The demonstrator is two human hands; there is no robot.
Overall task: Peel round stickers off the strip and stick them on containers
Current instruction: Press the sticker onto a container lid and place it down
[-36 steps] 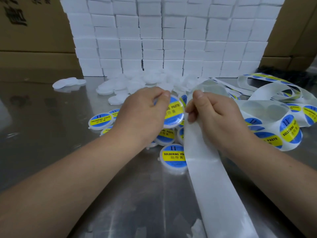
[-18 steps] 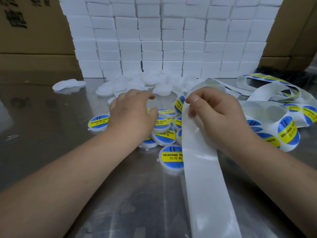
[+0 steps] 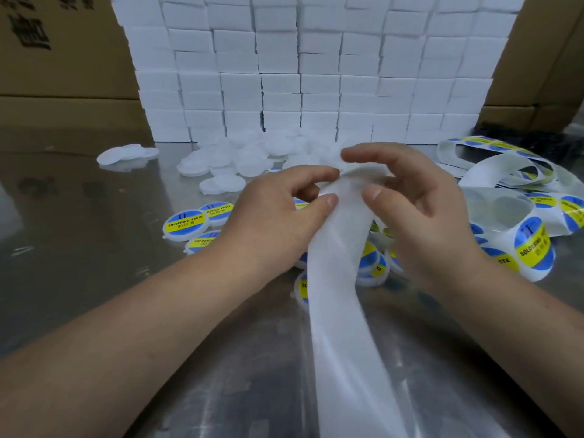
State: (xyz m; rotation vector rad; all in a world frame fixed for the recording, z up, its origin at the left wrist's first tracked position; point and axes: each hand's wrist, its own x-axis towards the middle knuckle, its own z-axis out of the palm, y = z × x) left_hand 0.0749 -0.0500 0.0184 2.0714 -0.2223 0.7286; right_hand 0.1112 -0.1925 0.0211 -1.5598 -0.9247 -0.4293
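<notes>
A white backing strip (image 3: 338, 279) runs from the bottom of the view up between both hands. My left hand (image 3: 278, 216) pinches the strip's left edge near its top fold between thumb and forefinger. My right hand (image 3: 420, 210) holds the strip's right side, thumb on its face and forefinger over the fold. The strip's loops with blue-and-yellow round stickers (image 3: 534, 245) trail off to the right. Labelled round containers (image 3: 185, 224) lie under and left of my hands. Plain white containers (image 3: 221, 162) are heaped behind them.
A wall of stacked white boxes (image 3: 316, 74) stands at the back, with brown cartons (image 3: 63, 58) to either side. The shiny metal tabletop (image 3: 79, 263) stretches to the left and front. A few white lids (image 3: 126, 154) lie apart at the far left.
My left hand has left the labelled containers and moved right onto the strip. My right hand's fingers have loosened and its forefinger lifted over the fold. The strip has shifted slightly left.
</notes>
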